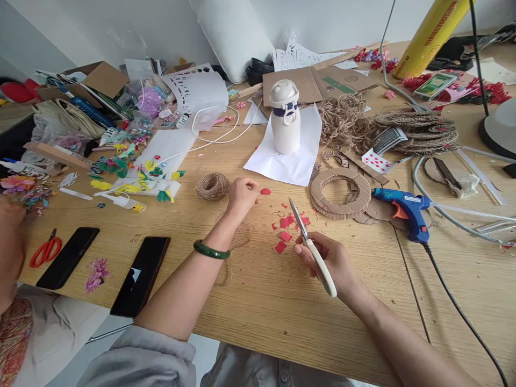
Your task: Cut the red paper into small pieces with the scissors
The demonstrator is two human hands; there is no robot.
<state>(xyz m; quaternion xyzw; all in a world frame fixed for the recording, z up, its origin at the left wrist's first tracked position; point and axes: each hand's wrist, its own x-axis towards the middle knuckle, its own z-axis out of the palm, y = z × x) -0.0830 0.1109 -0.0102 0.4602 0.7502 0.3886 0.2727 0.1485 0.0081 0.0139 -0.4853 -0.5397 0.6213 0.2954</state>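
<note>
My right hand (326, 263) is closed round a pair of scissors (320, 263) with white handles, the blades pointing up and away over the table. Below and beside the blades lie several small red squares (285, 236) and thin red trimmings. My left hand (242, 194), a green bangle (212, 249) on its wrist, is above the table with its fingers curled together; whether anything is between them is hidden. Just right of those fingertips is a small rounded red piece (265, 191). A ball of brown twine (212, 186) sits left of this hand, its loose strand trailing under my forearm.
A blue glue gun (407, 209) lies right of a cardboard ring (341, 192). Behind them are a white bottle (286, 126) on paper and heaps of twine (342, 121). Left are two phones (141, 277), red-handled scissors (46, 250) and another person's arm (10, 247).
</note>
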